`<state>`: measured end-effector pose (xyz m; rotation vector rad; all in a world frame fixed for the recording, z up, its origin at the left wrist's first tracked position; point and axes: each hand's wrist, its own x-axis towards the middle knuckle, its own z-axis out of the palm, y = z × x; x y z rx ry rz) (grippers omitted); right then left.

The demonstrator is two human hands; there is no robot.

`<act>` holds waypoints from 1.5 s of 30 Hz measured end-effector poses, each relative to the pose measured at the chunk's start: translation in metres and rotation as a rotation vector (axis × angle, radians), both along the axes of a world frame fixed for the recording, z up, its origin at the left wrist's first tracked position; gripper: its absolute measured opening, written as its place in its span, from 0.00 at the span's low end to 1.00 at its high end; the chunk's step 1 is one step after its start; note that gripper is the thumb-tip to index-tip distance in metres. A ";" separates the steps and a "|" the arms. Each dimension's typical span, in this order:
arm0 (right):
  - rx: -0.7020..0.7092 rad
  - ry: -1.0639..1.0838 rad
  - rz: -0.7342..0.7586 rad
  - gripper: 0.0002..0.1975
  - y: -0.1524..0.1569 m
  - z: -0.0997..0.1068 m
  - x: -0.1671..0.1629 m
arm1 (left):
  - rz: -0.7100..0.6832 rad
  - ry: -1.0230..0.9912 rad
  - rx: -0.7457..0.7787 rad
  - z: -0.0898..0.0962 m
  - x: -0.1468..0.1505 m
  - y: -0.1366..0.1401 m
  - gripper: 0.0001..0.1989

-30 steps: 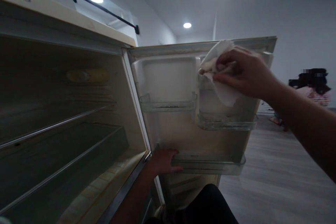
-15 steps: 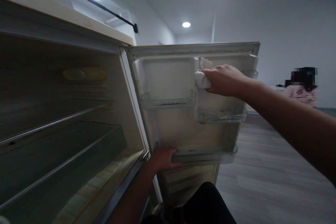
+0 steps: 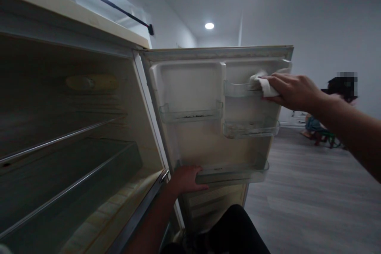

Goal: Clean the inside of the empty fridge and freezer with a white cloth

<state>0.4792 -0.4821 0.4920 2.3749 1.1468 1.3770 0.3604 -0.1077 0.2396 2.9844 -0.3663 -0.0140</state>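
A white cloth [image 3: 266, 86] is bunched in my right hand [image 3: 293, 89], its fingers closed round it. It is at the front of the small upper-right door shelf [image 3: 236, 89], on the inside of the open fridge door [image 3: 190, 81]. Lower down, my left hand [image 3: 189, 179] grips the left end of the long clear bottom door shelf [image 3: 235, 175], with the fingers over the rim and the thumb below, in front. Two more clear shelves, the left door shelf [image 3: 190, 116] and the middle-right door shelf [image 3: 251, 130], sit between.
To the left stands the fridge compartment [image 3: 145, 127] with glass shelves [image 3: 68, 135] and a yellowish lamp cover [image 3: 91, 83]. My dark-clothed knee [image 3: 235, 226] is below the door. Another person [image 3: 342, 91] sits low at the right, beyond the grey floor [image 3: 300, 190].
My right hand has moved right with the cloth, from the middle divider to the upper-right door shelf. My left hand stays on the bottom shelf. The person behind has bent lower.
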 end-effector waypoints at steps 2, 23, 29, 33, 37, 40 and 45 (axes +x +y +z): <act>0.189 0.006 0.103 0.24 0.006 -0.008 -0.001 | 0.007 -0.002 0.002 -0.001 0.000 0.001 0.40; -0.275 0.186 0.219 0.21 0.080 -0.057 -0.019 | 0.011 -0.001 -0.029 -0.006 0.001 0.018 0.44; -0.036 0.436 -0.040 0.30 0.072 -0.043 -0.026 | 0.019 -0.003 -0.035 -0.003 0.000 0.015 0.43; 0.102 0.500 -0.058 0.31 0.055 -0.041 -0.022 | 0.022 -0.009 -0.047 -0.003 0.000 0.013 0.43; 0.203 0.452 -0.092 0.32 0.038 -0.043 -0.011 | 0.011 0.002 -0.056 -0.005 0.000 0.013 0.44; 0.185 0.496 -0.228 0.33 0.043 -0.042 -0.008 | 0.017 0.001 -0.070 -0.006 0.001 0.013 0.45; 0.021 0.644 0.009 0.29 0.078 -0.041 -0.018 | 0.034 0.006 -0.070 -0.003 0.001 0.014 0.44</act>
